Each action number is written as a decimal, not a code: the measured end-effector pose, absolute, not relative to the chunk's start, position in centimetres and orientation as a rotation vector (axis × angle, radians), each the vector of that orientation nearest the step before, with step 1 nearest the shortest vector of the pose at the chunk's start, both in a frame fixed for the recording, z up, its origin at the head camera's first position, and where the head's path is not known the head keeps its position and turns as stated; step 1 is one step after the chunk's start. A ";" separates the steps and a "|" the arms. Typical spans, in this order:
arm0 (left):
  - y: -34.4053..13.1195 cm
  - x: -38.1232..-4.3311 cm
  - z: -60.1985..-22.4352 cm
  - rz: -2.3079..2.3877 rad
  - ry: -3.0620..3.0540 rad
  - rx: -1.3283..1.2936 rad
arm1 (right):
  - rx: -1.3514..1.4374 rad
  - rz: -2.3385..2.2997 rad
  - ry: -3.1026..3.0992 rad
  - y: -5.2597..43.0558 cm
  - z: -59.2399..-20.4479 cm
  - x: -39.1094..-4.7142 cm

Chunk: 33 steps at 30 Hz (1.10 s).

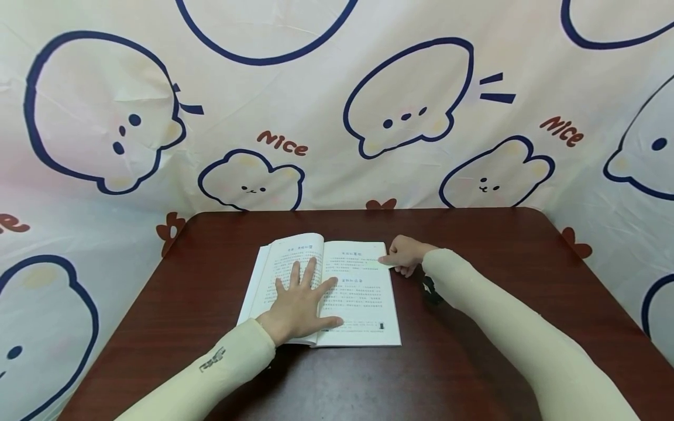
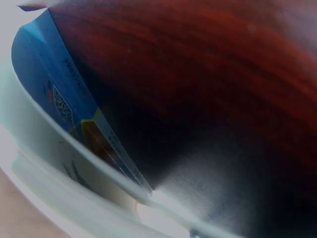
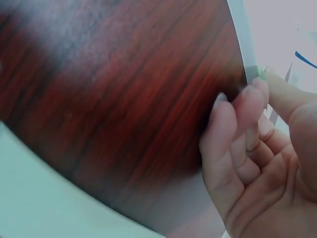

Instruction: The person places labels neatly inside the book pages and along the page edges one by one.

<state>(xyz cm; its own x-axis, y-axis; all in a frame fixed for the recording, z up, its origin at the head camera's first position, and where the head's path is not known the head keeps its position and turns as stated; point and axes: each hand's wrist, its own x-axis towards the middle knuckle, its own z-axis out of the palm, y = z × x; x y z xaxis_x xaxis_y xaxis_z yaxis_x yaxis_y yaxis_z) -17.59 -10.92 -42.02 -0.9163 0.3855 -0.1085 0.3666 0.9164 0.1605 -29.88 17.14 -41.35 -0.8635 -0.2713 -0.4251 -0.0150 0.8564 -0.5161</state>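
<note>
An open book (image 1: 358,307) with printed pages lies on the dark brown table. My left hand (image 1: 295,307) rests on it with the fingers spread, across the left page and the fold. At the right page's outer edge, near its top, my right hand (image 1: 406,255) pinches a small pale green sticky tab (image 3: 261,73) between thumb and index finger. The tab touches the page edge; the other fingers are curled. In the left wrist view a blue part of the book's cover (image 2: 59,84) with a QR code shows beyond the sleeve, and the left hand's fingers are hidden.
The wood-grained table (image 1: 210,280) reaches to a pale cloth backdrop (image 1: 326,105) with cartoon outlines behind it and at both sides. Cream sleeves (image 1: 505,316) cover both forearms. A small dark object (image 1: 432,290) sits under the right wrist.
</note>
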 end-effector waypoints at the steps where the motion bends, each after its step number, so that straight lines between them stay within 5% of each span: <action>1: -10.9 -17.6 -42.0 0.209 2.940 0.582 | -0.223 -0.707 2.523 17.2 -41.3 -29.8; 33: -10.9 -17.6 -42.0 0.187 2.957 0.599 | -0.223 -0.706 2.555 17.3 -41.6 -29.7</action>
